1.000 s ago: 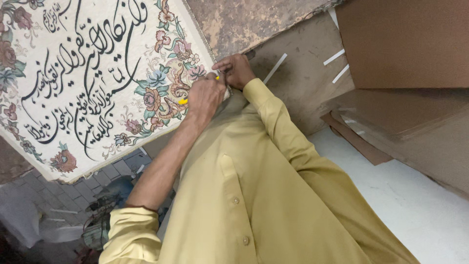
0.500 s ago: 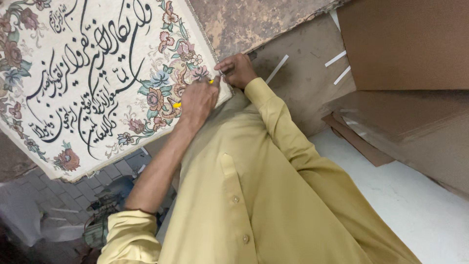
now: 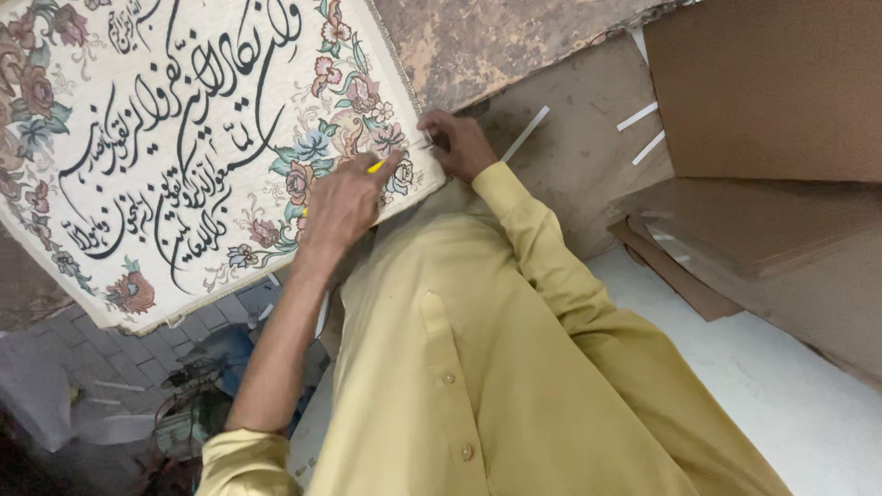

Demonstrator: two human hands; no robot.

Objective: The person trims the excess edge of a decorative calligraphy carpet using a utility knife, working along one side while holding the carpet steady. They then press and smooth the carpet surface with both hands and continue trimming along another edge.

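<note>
Left hand [image 3: 344, 197] lies knuckles-up on the lower right corner of the tapestry panel [image 3: 184, 138], fingers closed round a thin yellow tool [image 3: 375, 166]; only its yellow end shows betw. the fingers, so can't tell pencil vs. blade vs. awl. Right hand [image 3: 459, 142] sits just beside it at the panel's very edge, fingertips pinched together on a small metal piece [image 3: 429, 140], too small to ID. The panel, w/ black calligraphy and a floral border, lies flat but skewed on a mottled brown surface [image 3: 496, 46], and its near edge seems to overhang the paved floor below. Risks, as I judge them: both hands crowd one corner, so a slip of the yellow tool would likely go into the right fingers or snag the weave at the flowers. The tool tip is hidden under the left hand, so aim is by feel, which raises the odds of a stray mark or pulled thread. Weight on the overhanging corner could tip or slide the whole panel. If let go, the metal bit could drop out of sight. Brown boards [image 3: 763, 83] and white strips [image 3: 525, 134] lie near the right elbow; a sleeve sweep might knock them.
</note>
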